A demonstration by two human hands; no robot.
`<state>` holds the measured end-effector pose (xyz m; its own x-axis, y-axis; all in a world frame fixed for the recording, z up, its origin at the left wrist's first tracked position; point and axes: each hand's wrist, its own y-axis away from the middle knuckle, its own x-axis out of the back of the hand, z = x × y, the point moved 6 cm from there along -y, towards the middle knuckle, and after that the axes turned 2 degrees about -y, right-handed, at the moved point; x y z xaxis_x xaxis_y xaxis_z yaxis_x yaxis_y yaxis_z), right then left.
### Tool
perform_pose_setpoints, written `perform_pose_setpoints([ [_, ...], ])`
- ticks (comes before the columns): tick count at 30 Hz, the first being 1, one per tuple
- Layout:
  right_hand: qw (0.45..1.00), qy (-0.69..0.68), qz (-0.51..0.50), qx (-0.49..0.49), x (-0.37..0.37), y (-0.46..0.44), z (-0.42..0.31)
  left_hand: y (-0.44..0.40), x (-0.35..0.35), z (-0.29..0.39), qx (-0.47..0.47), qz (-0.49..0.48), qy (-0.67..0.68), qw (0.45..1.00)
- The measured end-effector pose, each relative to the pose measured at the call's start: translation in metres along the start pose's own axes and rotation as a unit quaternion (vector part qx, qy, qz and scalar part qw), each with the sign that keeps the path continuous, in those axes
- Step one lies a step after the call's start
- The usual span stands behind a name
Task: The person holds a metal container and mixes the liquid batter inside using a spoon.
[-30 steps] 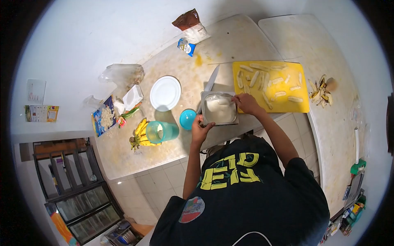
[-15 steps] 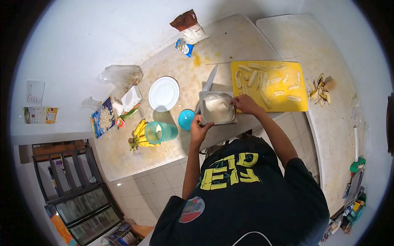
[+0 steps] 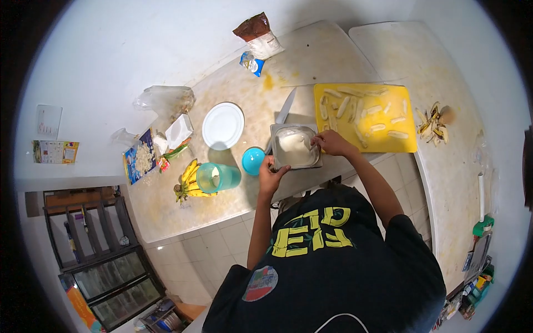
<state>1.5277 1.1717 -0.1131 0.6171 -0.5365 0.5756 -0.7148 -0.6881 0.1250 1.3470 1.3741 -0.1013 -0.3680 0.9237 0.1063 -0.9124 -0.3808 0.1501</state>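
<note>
Your desk [image 3: 313, 58]: pale top, yellow stains [image 3: 268, 82] near the blue packet [image 3: 251, 64]. Your right: yellow cutting board [image 3: 391, 145], banana peels [image 3: 432, 127] beyond it. Mid: knife [image 3: 287, 104], white plate [image 3: 223, 126], blue bowl [image 3: 254, 161]. Your left: teal jug [image 3: 229, 177] beside the banana bunch [image 3: 189, 181], white box [image 3: 179, 131], blue sheet [image 3: 132, 165]. Can't tell if your metal container [image 3: 305, 167] rests on it.

A person [image 3: 327, 266] wears a black short-sleeved T-shirt [image 3: 355, 286] printed with blocky yellow lettering [image 3: 287, 242] and a rounded red, green and grey emblem [image 3: 261, 283]; a thin white cord [image 3: 341, 314] curves near the hem.
</note>
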Motion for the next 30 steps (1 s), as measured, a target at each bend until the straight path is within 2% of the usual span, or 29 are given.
perform_pose_setpoints([
  [1,0.999,-0.019,-0.030,0.001,-0.002,-0.001,-0.001,-0.002,0.000,-0.003,0.000,-0.005,0.009,1.000],
  [4,0.992,-0.008,0.128,-0.014,0.015,0.008,-0.017,-0.011,0.007,-0.023,-0.015,0.001,-0.026,1.000],
  [5,0.996,0.021,0.082,0.000,0.010,0.006,-0.020,-0.011,0.014,-0.032,-0.020,0.007,-0.051,0.998],
  [7,0.996,0.079,-0.005,0.030,0.004,0.001,-0.019,-0.012,0.023,-0.034,0.022,0.055,-0.021,0.998],
  [10,0.999,-0.024,0.017,-0.034,0.014,-0.001,-0.029,-0.006,0.026,-0.036,0.130,0.164,0.079,0.975],
  [11,0.999,0.027,0.036,-0.027,0.017,-0.001,-0.039,-0.002,0.024,-0.036,0.172,0.207,0.121,0.955],
  [13,0.989,0.127,0.072,-0.014,0.017,0.003,-0.049,0.005,0.004,-0.029,0.221,0.173,0.186,0.942],
  [14,0.992,0.117,0.044,-0.005,0.012,0.002,-0.050,0.008,-0.002,-0.026,0.244,0.155,0.217,0.932],
  [16,0.995,0.096,-0.008,0.012,0.003,-0.001,-0.047,-0.003,0.000,-0.038,0.204,0.106,0.208,0.951],
  [17,0.995,0.099,0.017,-0.001,0.005,-0.002,-0.045,-0.008,-0.001,-0.047,0.184,0.081,0.205,0.958],
  [19,0.992,0.105,0.062,-0.025,0.011,-0.002,-0.051,-0.011,0.001,-0.052,0.190,0.131,0.200,0.952],
  [20,0.990,0.133,0.041,-0.023,0.011,-0.002,-0.054,-0.012,0.003,-0.054,0.192,0.156,0.197,0.949],
  [22,0.982,0.186,-0.001,-0.023,0.009,0.000,-0.054,-0.014,0.004,-0.053,0.196,0.148,0.193,0.950],
  [25,0.991,0.134,-0.004,-0.030,0.012,0.005,-0.057,-0.014,0.003,-0.047,0.197,0.140,0.166,0.956],
  [30,0.995,0.086,0.049,-0.019,0.017,0.009,-0.063,-0.010,-0.001,-0.034,0.188,0.124,0.172,0.959],
])
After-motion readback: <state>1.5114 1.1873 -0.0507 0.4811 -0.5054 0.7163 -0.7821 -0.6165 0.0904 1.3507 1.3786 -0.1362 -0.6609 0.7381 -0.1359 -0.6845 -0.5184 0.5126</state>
